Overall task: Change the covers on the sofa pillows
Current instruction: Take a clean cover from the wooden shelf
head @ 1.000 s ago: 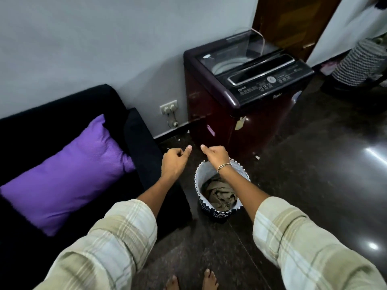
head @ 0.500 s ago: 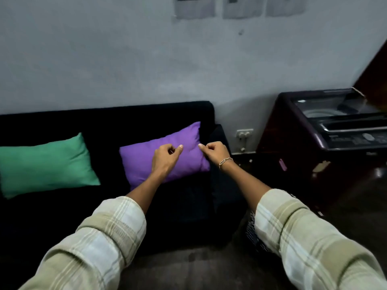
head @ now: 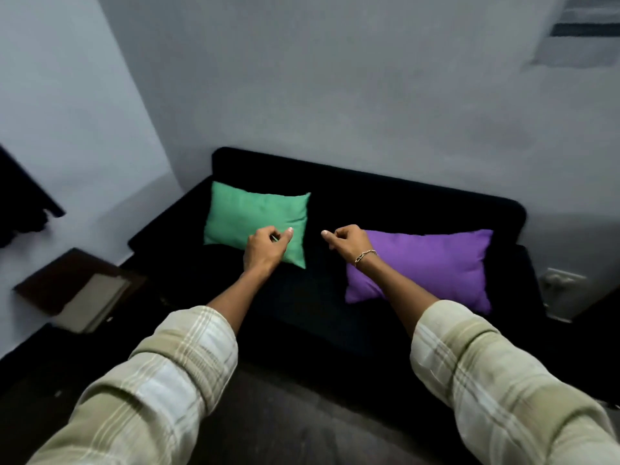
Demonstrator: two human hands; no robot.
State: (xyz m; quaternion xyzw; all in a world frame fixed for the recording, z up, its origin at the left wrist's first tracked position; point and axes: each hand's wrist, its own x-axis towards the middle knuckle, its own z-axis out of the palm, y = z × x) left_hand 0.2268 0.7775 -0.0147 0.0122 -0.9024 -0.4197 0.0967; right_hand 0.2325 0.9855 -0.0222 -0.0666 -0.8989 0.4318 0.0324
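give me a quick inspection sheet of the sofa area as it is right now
surface: black sofa against the wall.
job's things: green pillow on the sofa's left part, purple pillow on its right part, both with covers on.
clutter: nothing seen.
hands: left hand in front of the green pillow, right hand by the purple pillow's left end; fingers curled, holding nothing.
cables: nothing seen.
surroundings: grey wall; wall socket at right and dark wooden furniture at left, both blurred.

Matt cloth: green pillow [head: 248,216], purple pillow [head: 432,263], black sofa [head: 369,189].
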